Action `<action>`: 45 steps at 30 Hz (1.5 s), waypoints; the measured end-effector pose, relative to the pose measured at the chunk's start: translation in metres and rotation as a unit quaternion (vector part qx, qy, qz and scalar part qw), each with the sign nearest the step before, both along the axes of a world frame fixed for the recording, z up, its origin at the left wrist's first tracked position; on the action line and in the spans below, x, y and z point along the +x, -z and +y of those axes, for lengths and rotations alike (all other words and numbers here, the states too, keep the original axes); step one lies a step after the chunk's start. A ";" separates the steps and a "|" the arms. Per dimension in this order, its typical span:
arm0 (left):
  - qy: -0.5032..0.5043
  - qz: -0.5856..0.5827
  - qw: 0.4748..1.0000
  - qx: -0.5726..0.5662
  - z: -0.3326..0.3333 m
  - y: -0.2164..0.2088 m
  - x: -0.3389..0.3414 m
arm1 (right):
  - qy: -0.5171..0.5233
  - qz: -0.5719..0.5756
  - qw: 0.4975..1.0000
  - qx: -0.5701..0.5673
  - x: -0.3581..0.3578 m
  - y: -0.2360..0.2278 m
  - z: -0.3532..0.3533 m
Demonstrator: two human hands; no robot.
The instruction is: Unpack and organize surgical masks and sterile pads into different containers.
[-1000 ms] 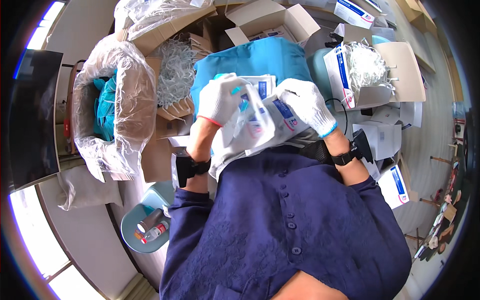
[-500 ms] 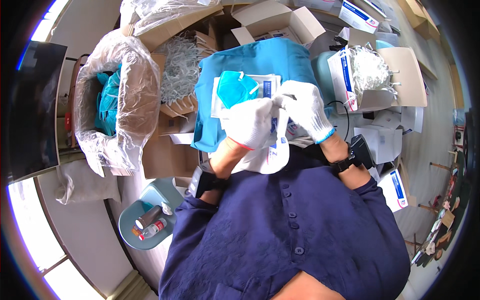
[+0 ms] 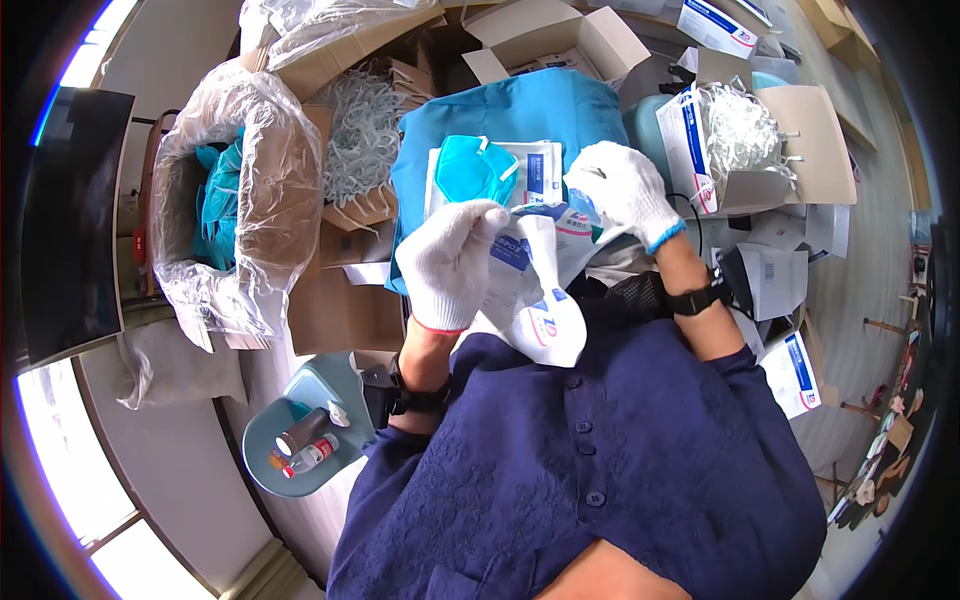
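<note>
White bag (image 3: 550,335) pinched by left hand (image 3: 447,265). Right hand (image 3: 625,195) close by, fingers curled, cannot tell if holding. Blue-green mask (image 3: 473,170) on flat packet (image 3: 548,160).

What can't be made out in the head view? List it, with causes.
In the head view:
Right hand: the back of the hand hides whether its grip holds anything.
Left hand: its curled fingers hide whether they pinch the white bag.
Teal items in the lined box: the top ones hide any below.
Clear plastic, top left: cut off by the upper edge.
Things along the right rim: too small and blurred.
</note>
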State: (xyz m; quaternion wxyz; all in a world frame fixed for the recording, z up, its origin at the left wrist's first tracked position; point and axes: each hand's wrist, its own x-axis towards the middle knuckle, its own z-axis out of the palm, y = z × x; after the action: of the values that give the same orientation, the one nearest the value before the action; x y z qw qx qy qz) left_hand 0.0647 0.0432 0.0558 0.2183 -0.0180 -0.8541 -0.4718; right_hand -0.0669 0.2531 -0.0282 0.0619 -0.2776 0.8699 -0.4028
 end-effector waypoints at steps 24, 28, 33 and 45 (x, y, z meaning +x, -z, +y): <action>0.043 -0.002 0.985 -0.168 0.012 0.025 -0.005 | -0.144 0.025 0.989 0.012 0.034 -0.093 -0.013; 0.003 0.000 0.990 -0.141 0.017 0.017 -0.004 | -0.164 0.031 0.986 0.002 0.035 -0.091 -0.016; 0.007 -0.004 0.991 -0.135 0.015 0.018 -0.002 | -0.214 -0.076 0.973 0.031 0.038 -0.073 -0.026; -0.072 0.011 0.994 -0.083 0.009 0.032 0.004 | -0.061 -0.442 0.836 -0.321 0.046 -0.041 -0.014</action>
State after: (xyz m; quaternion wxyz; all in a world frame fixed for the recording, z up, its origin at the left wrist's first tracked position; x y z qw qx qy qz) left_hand 0.0691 0.0519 0.0238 0.2586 0.0209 -0.8868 -0.3824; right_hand -0.0212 0.2388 0.0131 0.3717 -0.1269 0.5533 -0.7346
